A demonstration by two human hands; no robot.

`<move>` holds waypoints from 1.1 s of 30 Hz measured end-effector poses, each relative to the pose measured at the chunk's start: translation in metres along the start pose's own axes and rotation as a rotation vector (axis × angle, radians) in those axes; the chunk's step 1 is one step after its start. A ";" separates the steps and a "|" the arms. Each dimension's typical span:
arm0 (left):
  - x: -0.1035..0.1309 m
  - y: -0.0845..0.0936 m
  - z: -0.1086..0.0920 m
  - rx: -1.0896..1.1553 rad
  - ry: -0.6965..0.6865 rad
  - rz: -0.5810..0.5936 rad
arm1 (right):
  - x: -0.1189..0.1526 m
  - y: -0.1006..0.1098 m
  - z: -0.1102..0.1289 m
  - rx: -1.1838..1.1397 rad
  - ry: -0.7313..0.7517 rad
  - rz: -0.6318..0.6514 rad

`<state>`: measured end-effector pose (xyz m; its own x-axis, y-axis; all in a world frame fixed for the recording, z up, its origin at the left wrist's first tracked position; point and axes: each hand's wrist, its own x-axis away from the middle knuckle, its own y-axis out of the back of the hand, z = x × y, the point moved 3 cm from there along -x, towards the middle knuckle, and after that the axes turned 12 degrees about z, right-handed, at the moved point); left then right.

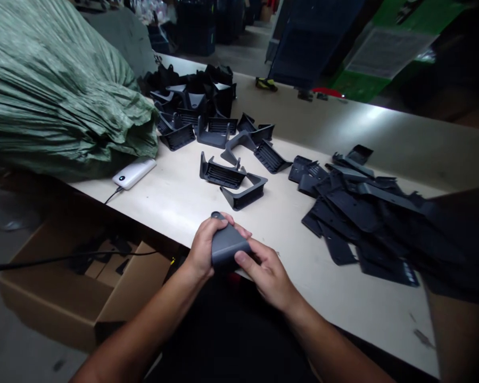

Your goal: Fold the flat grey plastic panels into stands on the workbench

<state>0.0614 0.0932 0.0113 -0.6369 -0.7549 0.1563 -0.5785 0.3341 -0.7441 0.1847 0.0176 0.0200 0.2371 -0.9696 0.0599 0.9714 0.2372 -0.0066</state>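
Both hands, the left hand [203,249] and the right hand [266,272], have their fingers curled tight around one dark plastic piece [228,246] (it looks hard, light and smooth, best gripped by its sides) at the table's [175,199] near edge.

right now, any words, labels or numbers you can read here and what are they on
None can be read.
White power bank: a small dark display, too blurred to read.
Dark plastic part in both hands: no marking shows.
Green sack: no print shows.
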 end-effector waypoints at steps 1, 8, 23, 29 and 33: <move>0.001 -0.001 0.000 -0.025 -0.032 -0.016 | -0.001 -0.003 -0.002 -0.026 0.027 -0.037; 0.001 0.008 -0.004 -0.050 -0.078 -0.094 | -0.014 -0.007 -0.007 -0.056 0.020 -0.003; 0.011 0.021 -0.006 0.203 0.086 -0.185 | 0.005 0.007 -0.011 -0.001 -0.181 0.160; 0.022 0.012 0.002 -0.016 0.018 -0.084 | 0.012 -0.005 0.007 -0.014 -0.151 0.188; 0.031 0.002 0.002 -0.240 -0.113 -0.072 | 0.014 -0.020 0.003 -0.046 -0.112 0.054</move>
<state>0.0411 0.0693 0.0133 -0.5363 -0.8355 0.1197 -0.7335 0.3911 -0.5559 0.1683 -0.0009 0.0235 0.2891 -0.9422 0.1693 0.9573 0.2833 -0.0580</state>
